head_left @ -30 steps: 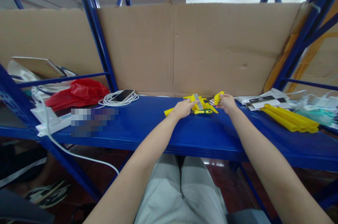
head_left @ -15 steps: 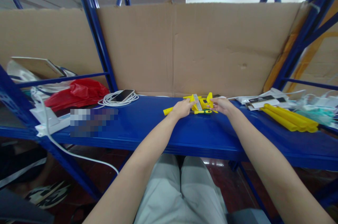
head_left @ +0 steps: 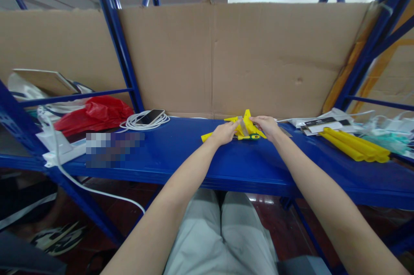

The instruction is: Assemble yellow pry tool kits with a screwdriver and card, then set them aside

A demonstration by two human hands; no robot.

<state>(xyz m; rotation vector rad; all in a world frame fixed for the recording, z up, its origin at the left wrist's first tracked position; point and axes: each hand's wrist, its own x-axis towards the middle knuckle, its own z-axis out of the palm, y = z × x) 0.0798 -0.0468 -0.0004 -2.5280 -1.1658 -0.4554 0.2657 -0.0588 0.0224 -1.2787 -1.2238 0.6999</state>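
Note:
On the blue shelf before me, my left hand (head_left: 225, 133) is closed on a yellow part with a grey metal strip (head_left: 243, 127). My right hand (head_left: 267, 125) pinches an angular yellow plastic piece (head_left: 247, 117) from the right, against or right beside the part with the strip. I cannot tell whether the two are joined. A yellow-and-green screwdriver (head_left: 252, 137) lies just in front of them. The end of a yellow tube (head_left: 206, 137) shows beyond my left wrist. Both hands hide some fingertips and parts of the pieces.
Several yellow tubes (head_left: 354, 145) lie to the right, near white packets (head_left: 326, 124). A phone (head_left: 150, 117) rests on a coiled white cable (head_left: 129, 123) to the left. A red plastic bag (head_left: 97, 113) lies further left. Cardboard (head_left: 252, 59) walls the back.
My right hand has moved left with the angular yellow piece, bringing it to the part with the strip. My left hand stays nearly in place. A flat grey piece now shows right of my right hand.

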